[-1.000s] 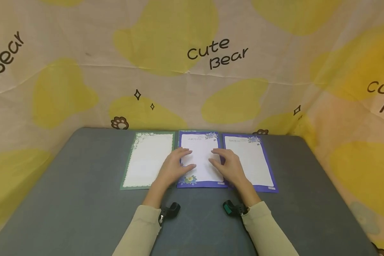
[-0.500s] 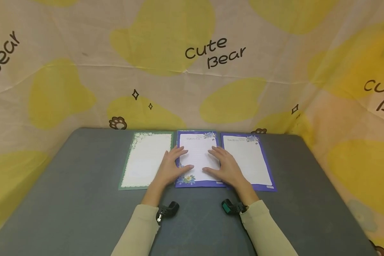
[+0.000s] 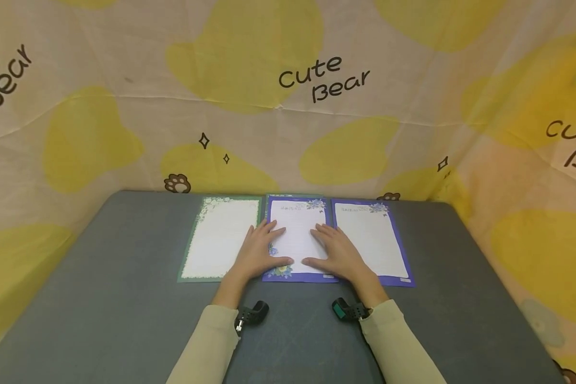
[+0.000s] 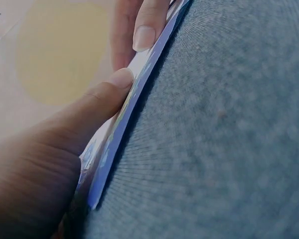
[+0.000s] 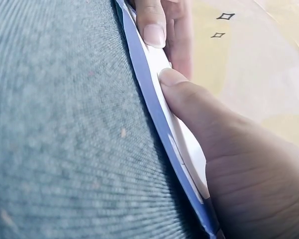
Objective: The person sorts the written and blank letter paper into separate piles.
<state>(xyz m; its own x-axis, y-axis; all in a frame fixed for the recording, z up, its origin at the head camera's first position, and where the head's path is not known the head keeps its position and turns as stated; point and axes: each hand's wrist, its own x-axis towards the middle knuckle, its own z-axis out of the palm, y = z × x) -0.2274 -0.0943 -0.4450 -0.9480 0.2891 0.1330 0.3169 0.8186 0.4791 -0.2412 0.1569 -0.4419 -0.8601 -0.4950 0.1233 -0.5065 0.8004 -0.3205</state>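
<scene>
Purple-bordered, the middle sheet lies under left hand and right hand, thumbs and fingers spread and touching it; green sheet and right sheet flank it on a ribbed grey table.

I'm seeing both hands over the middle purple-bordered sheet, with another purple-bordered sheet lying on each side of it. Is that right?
Not quite: the left sheet is green-bordered, as the head view shows. The right sheet is purple-bordered, and the left hand and right hand are over the middle purple-bordered sheet.
</scene>
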